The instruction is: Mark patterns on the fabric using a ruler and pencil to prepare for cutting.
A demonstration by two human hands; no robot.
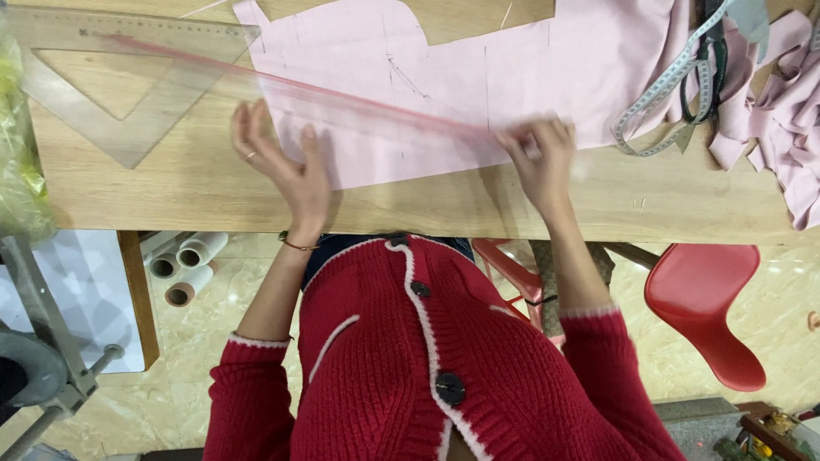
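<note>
Hands on bench (196, 183): left hand (286, 166) spread flat pins pink cloth piece (444, 77); right hand (540, 158) pinches long clear pink-edged ruler (342, 94), keeping line straight.

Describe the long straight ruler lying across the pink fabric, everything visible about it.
The ruler is a long, narrow strip of clear plastic with a pinkish-red tint, blurred in this frame. It runs slantwise from the clear set square at the upper left down across the pink fabric to the right hand, whose fingers rest at that end. The left hand is open just below its middle; contact there cannot be told. No markings are legible.
</note>
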